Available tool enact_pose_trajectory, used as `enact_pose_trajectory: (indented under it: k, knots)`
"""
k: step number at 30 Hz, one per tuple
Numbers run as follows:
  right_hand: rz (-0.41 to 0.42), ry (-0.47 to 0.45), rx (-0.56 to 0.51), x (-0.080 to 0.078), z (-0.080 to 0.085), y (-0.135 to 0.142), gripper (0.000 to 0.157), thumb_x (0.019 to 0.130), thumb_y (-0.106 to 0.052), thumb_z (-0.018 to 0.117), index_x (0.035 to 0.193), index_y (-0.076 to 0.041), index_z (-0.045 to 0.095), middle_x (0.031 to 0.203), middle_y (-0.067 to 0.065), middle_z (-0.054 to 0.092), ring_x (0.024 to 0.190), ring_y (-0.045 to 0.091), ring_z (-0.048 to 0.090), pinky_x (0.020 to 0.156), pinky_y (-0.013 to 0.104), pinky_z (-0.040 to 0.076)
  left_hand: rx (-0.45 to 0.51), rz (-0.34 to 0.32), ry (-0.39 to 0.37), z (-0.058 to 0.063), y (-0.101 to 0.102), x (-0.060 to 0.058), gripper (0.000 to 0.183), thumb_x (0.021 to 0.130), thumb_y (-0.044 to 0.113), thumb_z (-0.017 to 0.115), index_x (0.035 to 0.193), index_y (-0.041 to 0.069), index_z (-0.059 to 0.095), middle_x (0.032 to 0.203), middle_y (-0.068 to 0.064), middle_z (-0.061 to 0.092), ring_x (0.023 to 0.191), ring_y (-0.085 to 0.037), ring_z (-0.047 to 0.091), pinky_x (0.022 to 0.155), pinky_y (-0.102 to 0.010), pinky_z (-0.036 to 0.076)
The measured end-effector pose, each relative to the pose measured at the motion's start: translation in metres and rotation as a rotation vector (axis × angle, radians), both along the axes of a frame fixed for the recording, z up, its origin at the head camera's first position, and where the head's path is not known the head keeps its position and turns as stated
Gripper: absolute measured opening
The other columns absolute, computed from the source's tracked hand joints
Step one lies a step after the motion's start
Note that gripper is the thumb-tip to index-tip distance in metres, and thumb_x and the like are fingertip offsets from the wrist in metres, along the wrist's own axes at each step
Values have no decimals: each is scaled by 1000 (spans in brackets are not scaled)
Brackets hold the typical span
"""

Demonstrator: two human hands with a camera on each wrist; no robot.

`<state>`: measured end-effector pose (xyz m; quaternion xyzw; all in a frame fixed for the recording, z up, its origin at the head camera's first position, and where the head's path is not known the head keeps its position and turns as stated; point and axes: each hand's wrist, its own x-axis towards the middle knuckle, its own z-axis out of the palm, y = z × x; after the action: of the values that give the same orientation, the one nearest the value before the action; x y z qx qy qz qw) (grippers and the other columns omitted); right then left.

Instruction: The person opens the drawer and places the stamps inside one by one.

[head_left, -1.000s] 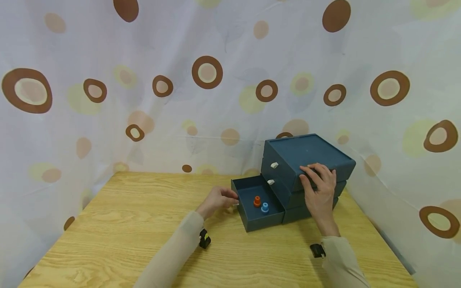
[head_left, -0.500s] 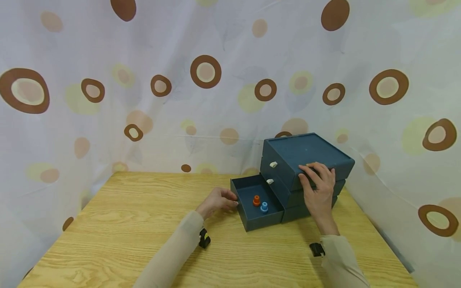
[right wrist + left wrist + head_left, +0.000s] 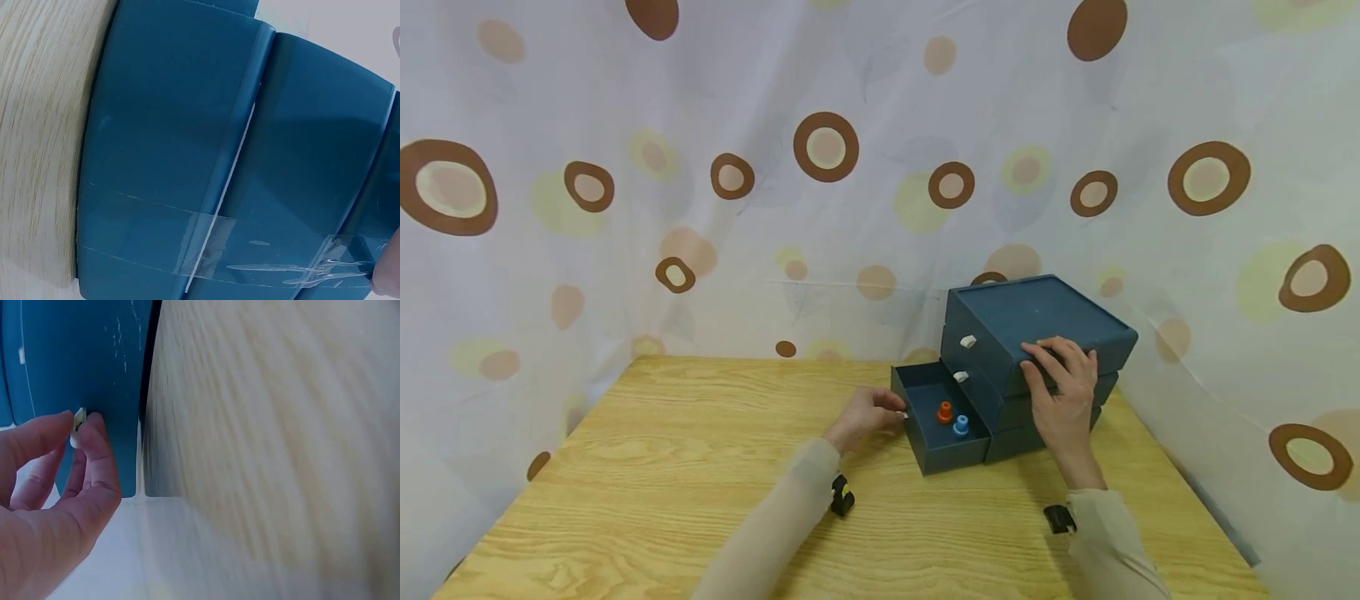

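Note:
A dark blue drawer cabinet stands on the table at the right, its bottom drawer pulled partway out. Inside that drawer sit an orange peg-like piece and a light blue one of similar shape. My left hand pinches the drawer's small white knob between thumb and fingertips, as the left wrist view shows. My right hand rests on the near top edge of the cabinet, fingers on its top and side. Only a fingertip of it shows in the right wrist view.
The two upper drawers are closed, with white knobs on their fronts. Clear tape runs across the cabinet's side. A wooden table lies under everything, with a patterned curtain behind and at the right.
The left hand has moved right and the bottom drawer has slid a little further into the cabinet, carrying both small pieces. The right hand stays on the cabinet.

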<state>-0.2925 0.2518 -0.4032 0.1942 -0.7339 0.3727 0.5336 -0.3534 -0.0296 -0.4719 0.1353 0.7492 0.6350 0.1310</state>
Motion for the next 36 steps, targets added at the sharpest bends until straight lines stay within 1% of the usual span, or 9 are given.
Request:
enact_pose_trajectory:
  k: [6,9,15,20,24,27,32,36]
  knots:
    - [0,-12,1,0,1,-1,23,85,-6,74,108,-9,76,113,18,64,120,35,50,117,65,5,-3,17,-4,3,14,-1,15,88,-6,63,102,-5,68,102,-16,68,93,-38,67,82,-43,58]
    - [3,-23,-3,1,1,-2,23,86,-7,73,108,-9,76,114,18,64,122,35,50,117,64,5,-7,26,-4,5,20,0,16,88,-6,63,102,-5,69,102,-17,68,93,-39,67,81,-44,58]
    - [6,-30,-11,1,0,-3,24,85,-5,73,108,-9,76,115,17,64,122,34,49,118,63,4,-11,46,-12,4,32,-1,17,87,-5,65,103,-5,71,100,-14,69,92,-36,68,82,-43,58]
    - [-1,-24,-14,0,1,-4,25,84,-4,74,108,-9,76,114,17,64,122,34,50,118,63,5,9,63,-31,4,41,-2,20,88,-5,64,108,-4,70,108,-16,68,97,-36,68,86,-43,57]
    - [-2,-14,-10,0,3,-3,25,84,-4,74,108,-9,76,114,17,64,121,34,50,117,64,6,17,91,-24,5,49,-3,22,87,-7,64,108,-3,70,110,-16,68,93,-31,69,84,-41,58]
    - [-4,-14,-9,1,5,-3,24,84,-5,74,108,-9,76,114,18,65,121,34,50,117,64,6,28,96,-19,6,56,-3,22,87,-8,64,107,-3,70,109,-16,69,91,-29,69,83,-40,58]
    - [3,-19,-17,4,5,-2,23,85,-5,73,108,-7,76,114,19,64,121,36,50,118,64,5,31,92,-22,2,64,-3,20,88,-8,62,106,-2,70,106,-15,69,91,-31,69,83,-40,58]
    - [10,-22,-10,4,5,-3,23,85,-5,73,108,-7,76,113,19,64,121,36,49,118,63,5,28,122,-26,-2,69,-3,20,88,-7,63,106,0,70,105,-13,68,90,-29,69,82,-39,58]
